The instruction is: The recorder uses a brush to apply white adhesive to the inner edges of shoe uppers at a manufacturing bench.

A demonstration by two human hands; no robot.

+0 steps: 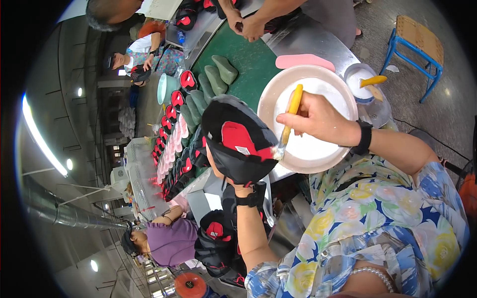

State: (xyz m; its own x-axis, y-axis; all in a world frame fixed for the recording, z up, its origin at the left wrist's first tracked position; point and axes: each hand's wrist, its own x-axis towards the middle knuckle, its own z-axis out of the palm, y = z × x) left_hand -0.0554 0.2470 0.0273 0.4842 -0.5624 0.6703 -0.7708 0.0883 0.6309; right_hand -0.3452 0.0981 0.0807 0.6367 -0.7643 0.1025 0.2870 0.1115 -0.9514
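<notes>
My left hand (242, 190), mostly hidden under a black shoe upper (248, 169) with red lining, grips it from below and tilts its opening up toward me. In my right hand (323, 118) is a brush (295, 102) with a yellow handle, pinched between thumb and fingers. Its pale bristles touch or nearly touch the edge of the shoe's opening, where a whitish smear shows. Beneath my right hand stands a wide beige basin (266, 94) of white liquid.
Beside the basin lie a pink insole (305, 62) and a small tub (365, 99) with another yellow-handled brush. Grey-green foot-shaped forms (214, 79) and rows of black-and-red shoes line the green belt (248, 62). A co-worker's hands (247, 26) are across it; a stool (416, 42) stands right.
</notes>
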